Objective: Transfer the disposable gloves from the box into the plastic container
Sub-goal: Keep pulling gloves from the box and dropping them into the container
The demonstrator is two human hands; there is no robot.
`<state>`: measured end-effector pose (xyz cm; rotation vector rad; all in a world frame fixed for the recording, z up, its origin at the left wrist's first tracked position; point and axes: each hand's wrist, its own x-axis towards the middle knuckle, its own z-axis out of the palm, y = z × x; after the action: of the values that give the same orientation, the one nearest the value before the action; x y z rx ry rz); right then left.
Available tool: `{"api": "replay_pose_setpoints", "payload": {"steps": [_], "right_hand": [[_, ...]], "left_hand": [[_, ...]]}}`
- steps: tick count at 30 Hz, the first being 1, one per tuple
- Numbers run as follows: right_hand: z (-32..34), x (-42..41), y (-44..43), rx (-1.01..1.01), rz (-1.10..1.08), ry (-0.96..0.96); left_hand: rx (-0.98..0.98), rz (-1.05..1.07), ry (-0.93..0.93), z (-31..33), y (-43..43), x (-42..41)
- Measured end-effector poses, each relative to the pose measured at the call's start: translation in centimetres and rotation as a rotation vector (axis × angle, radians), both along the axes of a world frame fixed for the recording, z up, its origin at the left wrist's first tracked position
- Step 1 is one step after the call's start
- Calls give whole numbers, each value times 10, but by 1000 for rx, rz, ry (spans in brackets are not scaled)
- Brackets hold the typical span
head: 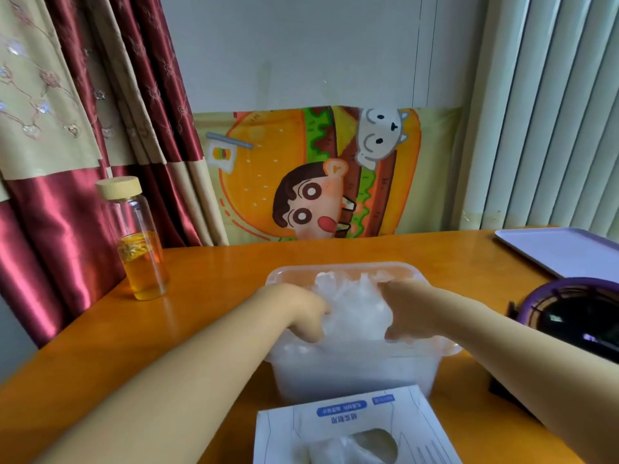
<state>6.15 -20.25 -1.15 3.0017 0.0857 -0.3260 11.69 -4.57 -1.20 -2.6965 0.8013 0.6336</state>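
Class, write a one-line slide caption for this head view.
Left hand and right hand grip gloves in the plastic container; the glove box sits nearer.

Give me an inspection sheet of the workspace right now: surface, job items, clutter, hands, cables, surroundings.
Surface: glossy orange table.
Job's things: plastic container mid-table, heaped with gloves; glove box nearer the camera, more gloves showing at its opening.
Clutter: glass bottle of amber liquid at left; lilac tray at far right; dark round purple-rimmed object at the right edge.
Hands: left hand and right hand both in the container, fingers curled into the gloves.
Cables: nothing seen.
Surroundings: red and beige curtain at left, cartoon burger cloth on the wall, vertical blinds at right.
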Motion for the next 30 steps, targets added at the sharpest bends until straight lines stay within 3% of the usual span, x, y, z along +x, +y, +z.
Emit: {"api": "replay_pose_setpoints", "payload": {"steps": [3, 6, 9, 11, 15, 21, 30], "right_hand": [[12, -8, 5, -132, 39, 27], [28, -15, 9, -271, 85, -160], [34, -9, 16, -137, 199, -334], [26, -3, 22, -8, 270, -179], [-5, 18, 11, -12, 200, 160], [-21, 30, -2, -55, 65, 318], [-26, 26, 5, -168, 99, 327]], "left_hand": [[24, 27, -16, -8, -2, -1], [5, 21, -37, -13, -7, 1], [111, 8, -5, -19, -13, 4], [116, 35, -17, -23, -14, 5], [92, 49, -32, -35, -9, 10], [-92, 208, 70, -31, -13, 0], [-92, 91, 78, -20, -4, -16]]}}
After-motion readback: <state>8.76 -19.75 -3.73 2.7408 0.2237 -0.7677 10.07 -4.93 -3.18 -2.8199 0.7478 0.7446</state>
